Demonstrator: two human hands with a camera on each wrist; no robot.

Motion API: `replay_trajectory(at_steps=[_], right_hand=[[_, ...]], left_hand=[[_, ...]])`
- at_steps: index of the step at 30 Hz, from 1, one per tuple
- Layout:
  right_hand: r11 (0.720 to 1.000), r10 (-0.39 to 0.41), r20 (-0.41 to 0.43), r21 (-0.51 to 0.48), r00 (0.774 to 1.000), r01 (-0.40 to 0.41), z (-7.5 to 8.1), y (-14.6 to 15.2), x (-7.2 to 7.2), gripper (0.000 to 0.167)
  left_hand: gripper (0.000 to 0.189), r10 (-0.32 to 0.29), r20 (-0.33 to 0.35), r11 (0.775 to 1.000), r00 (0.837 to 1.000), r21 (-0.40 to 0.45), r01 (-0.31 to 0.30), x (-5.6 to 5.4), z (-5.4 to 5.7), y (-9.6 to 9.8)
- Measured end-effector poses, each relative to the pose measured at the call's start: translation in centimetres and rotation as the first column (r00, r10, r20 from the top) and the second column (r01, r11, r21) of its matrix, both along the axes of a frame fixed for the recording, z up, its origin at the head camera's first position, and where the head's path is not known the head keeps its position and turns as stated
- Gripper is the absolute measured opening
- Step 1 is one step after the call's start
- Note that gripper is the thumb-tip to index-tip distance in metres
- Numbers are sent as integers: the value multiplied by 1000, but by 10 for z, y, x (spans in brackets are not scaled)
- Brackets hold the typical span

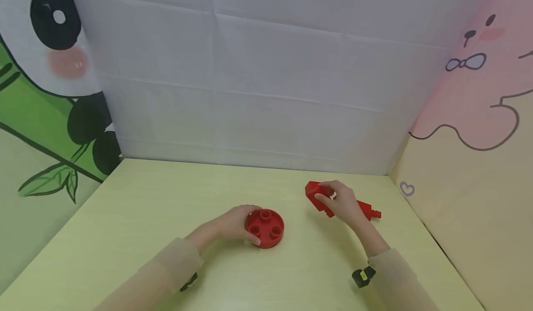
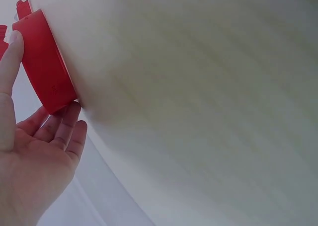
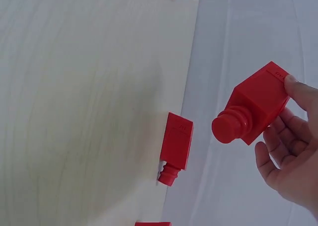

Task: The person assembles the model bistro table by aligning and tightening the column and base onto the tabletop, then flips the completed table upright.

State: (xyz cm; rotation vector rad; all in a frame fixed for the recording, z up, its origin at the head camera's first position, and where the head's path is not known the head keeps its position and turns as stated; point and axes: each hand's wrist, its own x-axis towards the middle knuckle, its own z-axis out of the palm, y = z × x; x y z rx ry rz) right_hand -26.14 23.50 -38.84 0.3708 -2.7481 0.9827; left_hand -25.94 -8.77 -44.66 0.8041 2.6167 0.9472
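My left hand [image 1: 235,223] grips the left side of a round red base [image 1: 268,240] with three raised round sockets facing up. In the left wrist view, its thumb and fingers lie on opposite edges of the red base [image 2: 45,62]. Off to the right, my right hand [image 1: 343,205] pinches a red block [image 1: 315,194] between thumb and fingers. The right wrist view shows this block [image 3: 263,94] with a stepped round peg at one end, held above the table. A second red block [image 1: 364,209] with a narrower ribbed peg lies beyond the right wrist, partly hidden by it.
The pale yellow table [image 1: 166,186] meets a white sheet-covered wall [image 1: 266,79] at the back. Painted side panels stand left and right [image 1: 474,172]. Another red piece [image 3: 153,224] is cut off at the bottom of the right wrist view.
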Motion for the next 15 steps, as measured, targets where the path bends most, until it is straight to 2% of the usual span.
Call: replay_trajectory(at_steps=[8,15], right_hand=[[992,33,-77,-122,996,-43,7,-16,16,39],[971,55,-129,-226,990,-84,7,-30,28,36]], left_hand=[[83,13,15,1000,1000,18,-13,4,3,1],[84,27,15,1000,1000,7,-27,6,4,0]])
